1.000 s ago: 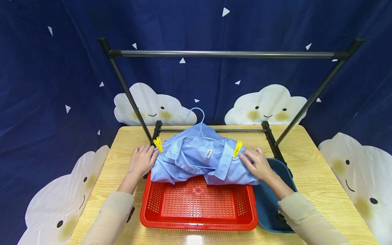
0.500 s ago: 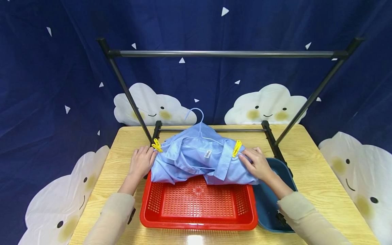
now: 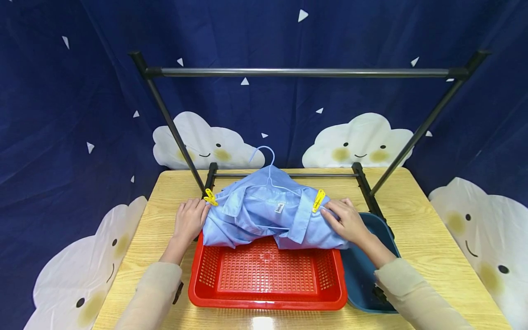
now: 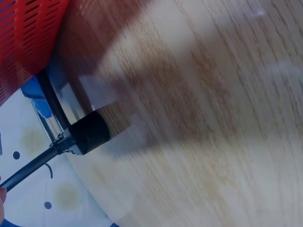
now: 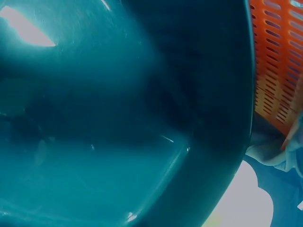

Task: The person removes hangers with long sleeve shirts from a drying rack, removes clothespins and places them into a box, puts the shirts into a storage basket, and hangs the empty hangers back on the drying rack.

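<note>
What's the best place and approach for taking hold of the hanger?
Probably the base of the hook on the hanger, approached from the person's right. The hook projects beyond the blue shirt, and its open end faces left, so a right-side hold should leave that opening free.

Head camera faced forward and down on the blue collared shirt [image 3: 264, 211]; left wrist camera closely faced tabletop [image 4: 203, 104], right, blue basin [image 5: 94, 179]; both shared red basket [image 4: 28, 38], upper corners.

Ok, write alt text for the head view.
The left hand and right hand grip a light blue shirt on a hanger, a yellow clip near each hand. The shirt covers the far side of a red basket, with a dark blue basin at right.
</note>
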A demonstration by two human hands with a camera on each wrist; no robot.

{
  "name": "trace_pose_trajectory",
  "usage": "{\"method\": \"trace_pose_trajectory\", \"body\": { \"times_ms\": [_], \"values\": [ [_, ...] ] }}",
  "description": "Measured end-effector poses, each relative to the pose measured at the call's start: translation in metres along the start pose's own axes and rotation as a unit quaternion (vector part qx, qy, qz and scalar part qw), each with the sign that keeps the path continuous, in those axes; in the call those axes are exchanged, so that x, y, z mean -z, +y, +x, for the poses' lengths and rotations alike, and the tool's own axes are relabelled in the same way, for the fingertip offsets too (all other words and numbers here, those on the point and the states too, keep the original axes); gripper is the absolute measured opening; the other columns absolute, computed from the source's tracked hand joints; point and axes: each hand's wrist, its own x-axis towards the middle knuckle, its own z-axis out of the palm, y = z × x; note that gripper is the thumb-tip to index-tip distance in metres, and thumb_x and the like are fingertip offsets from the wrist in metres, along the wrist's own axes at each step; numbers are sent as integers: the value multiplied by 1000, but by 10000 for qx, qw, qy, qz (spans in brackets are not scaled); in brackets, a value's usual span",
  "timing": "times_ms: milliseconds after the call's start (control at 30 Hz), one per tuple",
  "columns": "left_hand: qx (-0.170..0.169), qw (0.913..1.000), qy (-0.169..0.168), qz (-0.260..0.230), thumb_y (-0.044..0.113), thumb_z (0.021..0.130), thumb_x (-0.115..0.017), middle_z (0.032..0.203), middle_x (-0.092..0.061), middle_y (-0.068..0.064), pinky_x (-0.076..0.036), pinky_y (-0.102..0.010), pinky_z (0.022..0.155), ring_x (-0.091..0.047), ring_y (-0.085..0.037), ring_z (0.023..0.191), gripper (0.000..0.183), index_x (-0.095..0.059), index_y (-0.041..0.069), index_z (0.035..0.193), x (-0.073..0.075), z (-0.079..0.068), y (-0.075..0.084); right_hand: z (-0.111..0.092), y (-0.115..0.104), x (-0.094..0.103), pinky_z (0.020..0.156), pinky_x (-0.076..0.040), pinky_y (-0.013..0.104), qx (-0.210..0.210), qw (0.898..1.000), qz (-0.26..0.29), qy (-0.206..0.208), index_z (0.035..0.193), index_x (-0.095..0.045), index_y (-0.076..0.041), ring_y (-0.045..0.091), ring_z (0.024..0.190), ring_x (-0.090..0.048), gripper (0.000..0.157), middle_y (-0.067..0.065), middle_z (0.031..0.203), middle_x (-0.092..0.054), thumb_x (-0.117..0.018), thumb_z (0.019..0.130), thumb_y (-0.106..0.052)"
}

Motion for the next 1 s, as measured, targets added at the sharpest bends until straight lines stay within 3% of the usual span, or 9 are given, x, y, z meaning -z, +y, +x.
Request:
{"method": "trace_pose_trajectory", "body": {
  "times_ms": [167, 367, 567, 800, 1000],
  "values": [
    [8, 10000, 18, 22, 28, 93, -43, 79, -54, -13, -37, -43, 69, -51, -32, 76, 28, -47, 5, 78, -1, -2, -1, 2, -4, 8, 76, -32, 36, -117, 9986, -262, -455, 80, -56, -15, 17, 77, -58, 7, -1, 79, -63, -63, 82, -15],
    [-117, 9996, 271, -4, 34, 97, -33, 77, -52, -11, -37, -43, 67, -50, -32, 74, 37, -46, 5, 77, -3, -5, -2, 9, -7, 24, 75, -33, 36, -101, 9928, -601, -1034, 84, -59, -17, 13, 74, -57, 8, -4, 77, -61, -64, 82, -23],
    [-95, 9996, 280, -14, 31, 95, -38, 77, -52, -11, -38, -43, 68, -50, -31, 74, 32, -47, 5, 78, -3, -4, -2, 24, -4, 42, 70, -28, 34, -111, 9920, -617, -1092, 84, -58, -15, 8, 62, -45, 14, -10, 65, -46, -66, 80, -26],
    [6, 9999, 144, -17, 24, 90, -48, 80, -53, -11, -37, -42, 69, -50, -31, 76, 22, -47, 6, 79, -1, -5, -1, 43, -2, 48, 73, -30, 36, -303, 9893, -641, -1275, 91, -59, -12, 9, 63, -45, 21, -9, 67, -47, -62, 83, -32],
    [9, 9999, 120, -21, 26, 92, -45, 79, -52, -11, -37, -42, 68, -50, -31, 76, 25, -48, 6, 79, -2, -4, -1, 49, 4, 41, 76, -31, 38, -514, 9838, -591, -1610, 95, -58, -13, 10, 65, -47, 23, -7, 70, -50, -58, 86, -34]
  ]
}}
